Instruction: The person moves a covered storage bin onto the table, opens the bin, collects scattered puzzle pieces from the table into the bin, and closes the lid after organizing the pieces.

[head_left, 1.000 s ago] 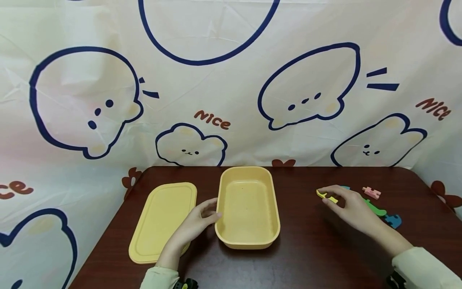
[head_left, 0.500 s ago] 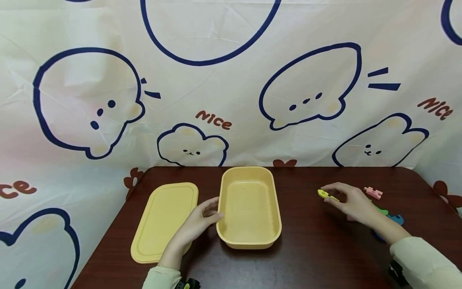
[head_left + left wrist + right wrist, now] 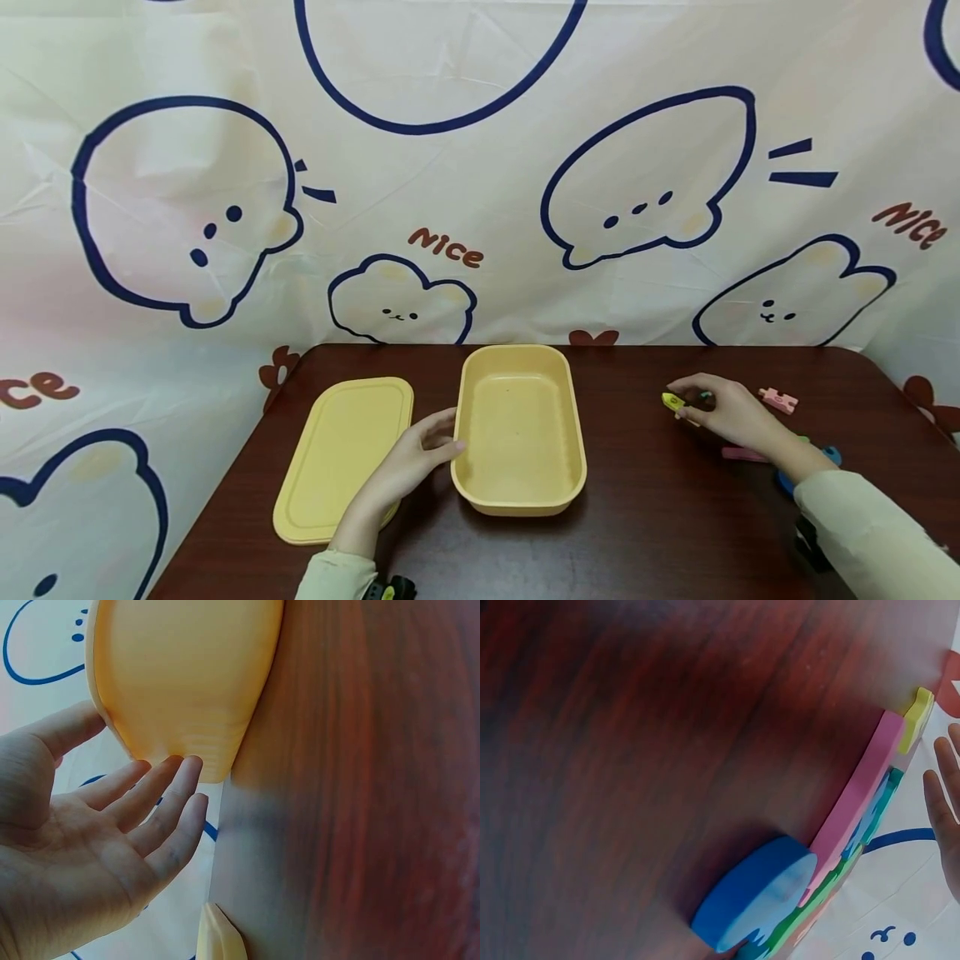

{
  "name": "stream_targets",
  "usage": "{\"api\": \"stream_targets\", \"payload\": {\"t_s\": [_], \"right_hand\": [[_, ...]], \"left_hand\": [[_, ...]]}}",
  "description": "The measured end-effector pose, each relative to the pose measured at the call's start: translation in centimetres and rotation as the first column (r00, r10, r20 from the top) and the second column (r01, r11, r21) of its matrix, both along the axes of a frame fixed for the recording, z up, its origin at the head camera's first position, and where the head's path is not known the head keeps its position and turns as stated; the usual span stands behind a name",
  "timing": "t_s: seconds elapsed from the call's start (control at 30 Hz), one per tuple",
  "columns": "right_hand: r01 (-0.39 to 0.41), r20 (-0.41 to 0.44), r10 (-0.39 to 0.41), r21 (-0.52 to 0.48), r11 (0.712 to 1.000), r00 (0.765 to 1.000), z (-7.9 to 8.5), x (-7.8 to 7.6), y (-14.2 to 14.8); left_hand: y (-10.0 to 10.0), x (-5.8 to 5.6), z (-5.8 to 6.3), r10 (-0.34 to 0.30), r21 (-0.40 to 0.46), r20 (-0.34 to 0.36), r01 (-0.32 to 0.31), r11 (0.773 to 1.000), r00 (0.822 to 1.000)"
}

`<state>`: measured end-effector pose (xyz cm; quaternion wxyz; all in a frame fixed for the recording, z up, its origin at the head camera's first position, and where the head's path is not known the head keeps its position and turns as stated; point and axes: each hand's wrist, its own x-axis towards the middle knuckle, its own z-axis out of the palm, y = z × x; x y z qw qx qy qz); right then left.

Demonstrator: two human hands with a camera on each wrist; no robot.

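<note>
In the head view a pale yellow plastic box (image 3: 517, 442) stands upright with nothing inside. My left hand (image 3: 418, 454) holds its left side, thumb over the rim and fingers along the outer wall; the left wrist view shows those fingertips at the wall (image 3: 187, 667). My right hand (image 3: 723, 408) hovers by a small yellow puzzle piece (image 3: 672, 402), thumb and forefinger spread. In the right wrist view the yellow piece (image 3: 917, 720) lies on the table, apart from the straight fingers (image 3: 939, 799). Part of it is hidden behind the thumb in the head view.
A flat yellow lid (image 3: 341, 458) lies left of the box. Right of the right hand lie a pink knobbed piece (image 3: 778, 400), a pink bar (image 3: 742, 454) and blue pieces (image 3: 785, 483); the forearm partly hides them. A printed cloth (image 3: 510, 192) hangs behind the dark wooden table (image 3: 630, 533).
My right hand and forearm have lifted and turned slightly beside the yellow piece, so the pink bar now shows while much of the green piece is hidden. The left hand stays at the box.
</note>
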<state>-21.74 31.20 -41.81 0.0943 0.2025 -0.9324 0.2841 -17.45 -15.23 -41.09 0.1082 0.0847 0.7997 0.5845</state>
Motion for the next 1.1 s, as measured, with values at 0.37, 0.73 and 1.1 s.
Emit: {"api": "stream_targets", "payload": {"t_s": [0.37,0.73,1.1], "right_hand": [[0.01,0.121,-0.011,0.015,1.0,0.993,-0.6,-1.1,0.3],[0.007,0.151,-0.012,0.034,0.999,0.988,-1.2,-1.5,0.7],[-0.002,0.156,-0.004,0.041,0.999,0.988,-1.4,-1.7,0.6]], "left_hand": [[-0.1,0.2,0.3,-0.012,-0.013,0.0,0.012,1.0,1.0],[0.0,0.2,0.4,-0.013,-0.013,0.002,0.013,1.0,1.0],[-0.1,0.1,0.2,-0.038,-0.011,-0.009,0.038,0.999,0.999]]}}
